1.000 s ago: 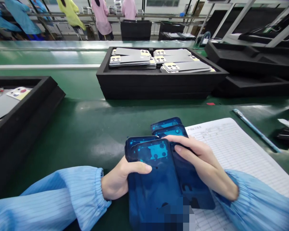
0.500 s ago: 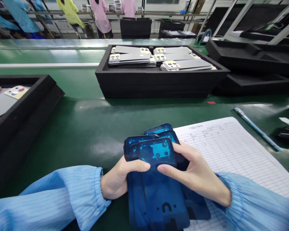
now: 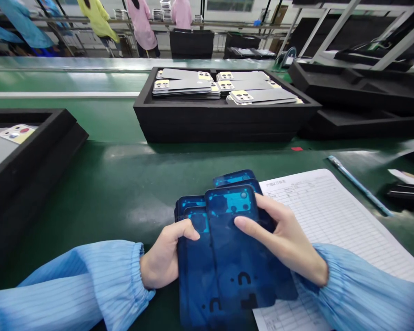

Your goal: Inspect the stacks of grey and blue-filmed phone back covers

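Several dark blue phone-shaped panels with bright blue camera areas lie fanned in two overlapping stacks. My left hand (image 3: 165, 253) grips the left stack (image 3: 196, 271) by its left edge, thumb on top. The right stack (image 3: 236, 248) is held in my right hand (image 3: 283, 234), its thumb on the top panel and its other fingers around the right edge, partly hidden. That stack overlaps the left one. Beneath my right hand and the panels is a printed form sheet (image 3: 334, 220) with a ruled table.
Ahead stands a black tray (image 3: 224, 122) of grey panels. Another black tray (image 3: 37, 151) is at the left, with empty-looking black trays (image 3: 359, 96) at the back right. A blue pen (image 3: 360, 185) lies right of the sheet. People (image 3: 143, 25) stand in the background.
My right hand has moved slightly right with the top panel, uncovering more of the left stack. My thumbs are farther apart. The view has shifted a little.
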Available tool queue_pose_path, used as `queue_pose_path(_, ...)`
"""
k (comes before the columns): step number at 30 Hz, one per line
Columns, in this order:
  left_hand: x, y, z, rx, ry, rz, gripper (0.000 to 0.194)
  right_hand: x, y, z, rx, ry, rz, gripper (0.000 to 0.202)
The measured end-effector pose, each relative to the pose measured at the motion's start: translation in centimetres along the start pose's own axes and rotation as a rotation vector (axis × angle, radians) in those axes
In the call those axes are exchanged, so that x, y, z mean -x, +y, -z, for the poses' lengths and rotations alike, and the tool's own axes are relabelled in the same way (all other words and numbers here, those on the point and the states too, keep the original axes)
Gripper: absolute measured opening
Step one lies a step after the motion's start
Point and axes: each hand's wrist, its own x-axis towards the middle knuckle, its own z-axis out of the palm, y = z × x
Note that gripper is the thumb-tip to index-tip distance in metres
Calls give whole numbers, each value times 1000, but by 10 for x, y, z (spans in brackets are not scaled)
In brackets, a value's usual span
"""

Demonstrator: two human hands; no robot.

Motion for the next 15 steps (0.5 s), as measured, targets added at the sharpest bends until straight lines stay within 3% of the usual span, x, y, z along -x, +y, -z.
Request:
queue_pose_path(4, 0, -1, 2, 13, -19, -16, 29, -1, -2, 12, -65, 162, -63, 17)
queue_pose_path(8, -1, -2, 1, 0, -211, -102, 35, -3, -4, 18, -68, 249, -57, 23)
queue_pose_path(10, 0, -1, -1, -44, -250, -121, 38, -4, -4, 18, -31, 273, -32, 33)
queue_pose_path(13, 1, -1, -4, -96, -231, -120, 38, -6, -1, 17, 34, 247, 29, 53)
queue_pose_path(15, 1, -1, -5, -113, -205, -138, 36, -5, 2, 15, 61, 128, 56, 49)
